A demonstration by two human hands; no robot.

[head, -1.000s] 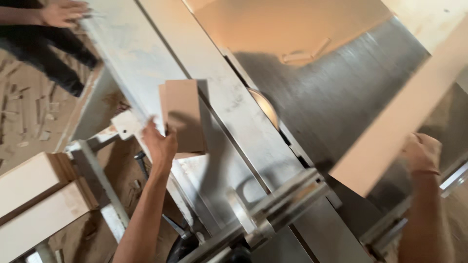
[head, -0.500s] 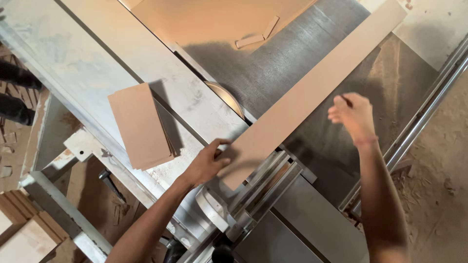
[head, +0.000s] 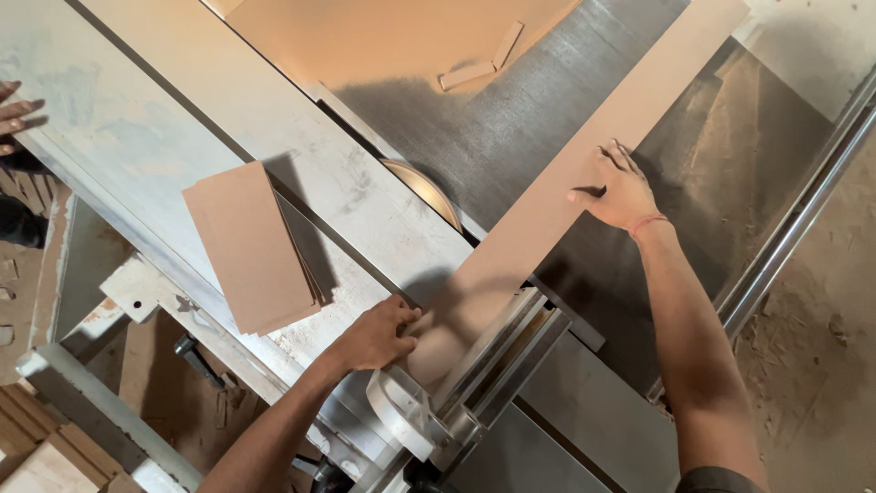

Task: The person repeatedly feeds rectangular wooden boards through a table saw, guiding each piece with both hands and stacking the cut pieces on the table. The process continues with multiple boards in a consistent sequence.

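Head view, quick pass.

A: Biggest thing first?

B: Grey saw table [head: 511,137], sliding carriage on its left side, round blade [head: 427,187] poking up in the slot. Large tan sheet [head: 383,36] lies at the far end with two small offcuts [head: 479,62] on it.

A: What's being handled?

B: Long board strip [head: 584,183], pale brown, lying diagonally across the table, just right of the blade, near end against the metal fence [head: 493,365].

A: Right hand?

B: Right hand [head: 620,192] rests flat on top of the strip about halfway along, fingers spread and extended, thumb out to the side, pressing, not gripping. Red thread on the wrist.

A: Left hand?

B: Left hand [head: 379,333] sits at the strip's near end, fingers curled loosely against its edge, touching it. Can't tell if it wraps under.

A: Anything else?

B: Stack of rectangular brown panels [head: 251,246] on the carriage, well apart from both hands. Another person's fingers [head: 14,110] at the left edge, on the carriage. No labels readable.
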